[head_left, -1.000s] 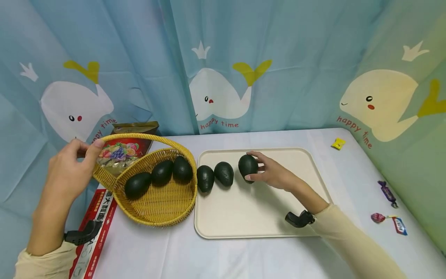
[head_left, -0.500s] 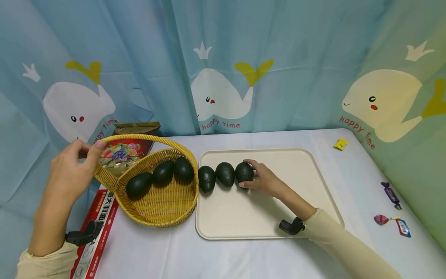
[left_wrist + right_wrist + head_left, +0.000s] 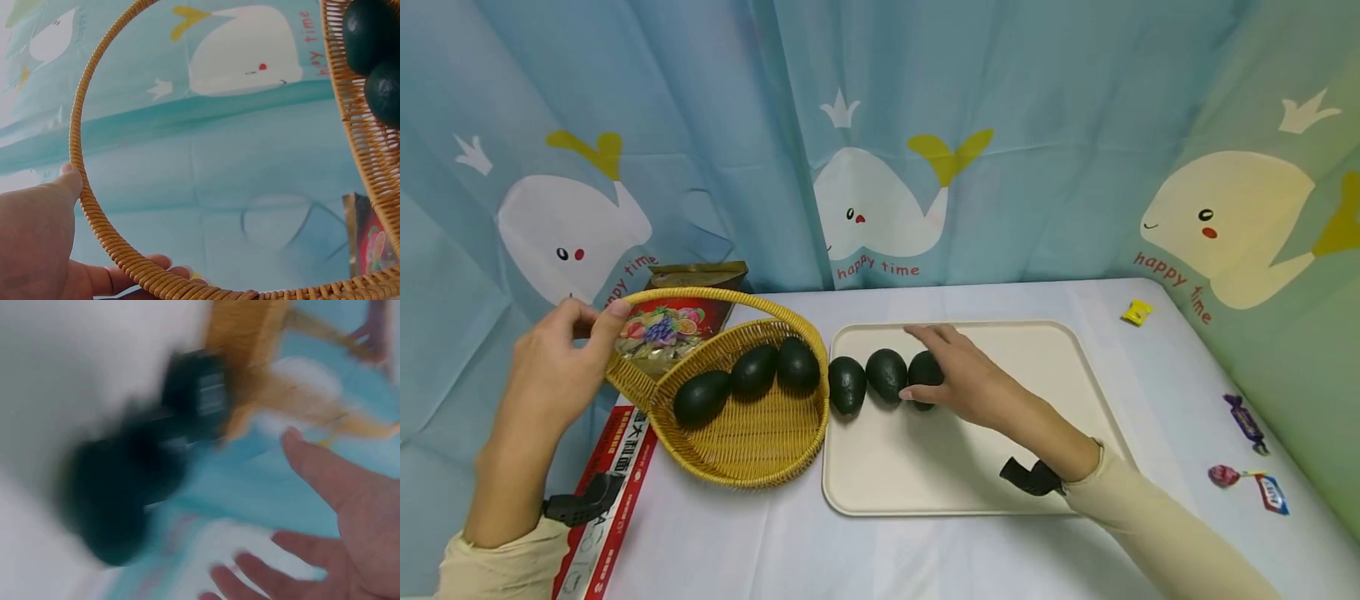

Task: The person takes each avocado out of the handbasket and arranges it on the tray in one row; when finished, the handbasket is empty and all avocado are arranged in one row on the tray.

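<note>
The right hand, fingers spread loose, rests just right of the third dark green avocado on the cream plastic tray, gripping nothing; the left hand pinches the woven yellow basket's handle.

Bare tray surface along its near and right edges; three avocados block its far-left corner, basket abuts its left edge, sweets line the table's right edge.
</note>
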Tool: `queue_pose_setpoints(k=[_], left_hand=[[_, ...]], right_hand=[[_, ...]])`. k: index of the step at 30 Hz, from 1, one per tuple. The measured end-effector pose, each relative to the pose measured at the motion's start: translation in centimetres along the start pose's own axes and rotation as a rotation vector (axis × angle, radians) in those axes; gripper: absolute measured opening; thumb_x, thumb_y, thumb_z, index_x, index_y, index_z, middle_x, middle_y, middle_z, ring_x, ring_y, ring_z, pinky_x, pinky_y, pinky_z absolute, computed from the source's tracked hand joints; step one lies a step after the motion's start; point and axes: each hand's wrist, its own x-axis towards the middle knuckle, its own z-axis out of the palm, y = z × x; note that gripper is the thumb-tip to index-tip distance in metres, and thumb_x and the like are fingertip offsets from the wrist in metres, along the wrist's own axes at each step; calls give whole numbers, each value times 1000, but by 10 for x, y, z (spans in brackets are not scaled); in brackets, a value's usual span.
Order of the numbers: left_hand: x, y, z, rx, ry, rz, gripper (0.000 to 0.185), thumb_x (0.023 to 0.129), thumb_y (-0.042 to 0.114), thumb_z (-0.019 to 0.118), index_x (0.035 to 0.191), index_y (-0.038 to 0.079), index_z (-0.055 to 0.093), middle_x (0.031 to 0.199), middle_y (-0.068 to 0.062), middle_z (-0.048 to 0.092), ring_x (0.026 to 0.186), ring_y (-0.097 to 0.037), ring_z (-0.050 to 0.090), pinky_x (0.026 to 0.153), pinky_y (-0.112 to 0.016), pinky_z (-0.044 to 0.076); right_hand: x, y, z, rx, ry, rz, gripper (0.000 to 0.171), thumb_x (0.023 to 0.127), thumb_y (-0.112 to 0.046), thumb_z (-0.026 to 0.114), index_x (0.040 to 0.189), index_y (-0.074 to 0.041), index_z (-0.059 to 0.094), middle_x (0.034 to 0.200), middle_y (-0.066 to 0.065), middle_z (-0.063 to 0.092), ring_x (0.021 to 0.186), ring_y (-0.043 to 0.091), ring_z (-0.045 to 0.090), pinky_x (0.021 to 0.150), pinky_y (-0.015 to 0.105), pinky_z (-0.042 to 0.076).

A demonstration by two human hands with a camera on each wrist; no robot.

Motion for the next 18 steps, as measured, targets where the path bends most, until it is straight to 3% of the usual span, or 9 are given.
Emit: queue_pose_setpoints(k=[6, 11, 14, 18], left_hand=[[1, 0, 0, -3, 10, 8, 51, 111, 49, 46, 109, -1, 55, 114, -25, 61, 101, -41, 51, 71, -46, 37], [1, 0, -1, 5, 2, 4, 53, 111, 51, 45, 111, -1, 55, 116, -27, 61, 105, -45, 53, 73, -47, 38], [1, 0, -1, 9, -6, -5, 55, 111, 52, 44, 113, -1, 55, 119, -27, 61, 110, -47, 53, 76, -51, 39], [1, 1, -1, 15, -11, -7, 56, 111, 53, 43, 114, -1, 55, 121, -28, 61, 115, -49, 53, 81, -57, 40]], right_hand=[[-3, -82, 0, -103, -195, -312, 74, 95, -29, 81, 158, -15, 45, 145, 5, 58, 128, 21, 60, 106, 38, 52], [22, -129, 32, -191, -311, -441, 75, 96, -31, 80, 160, -19, 43, 144, 2, 58, 122, 14, 62, 102, 26, 52], [45, -145, 58, -313, -291, -413, 70, 97, -35, 78, 156, -18, 46, 141, 5, 57, 118, 17, 62, 94, 24, 54], [76, -156, 88, -485, -280, -270, 56, 100, -29, 74, 149, -15, 49, 141, 11, 52, 116, 23, 60, 83, 26, 57]])
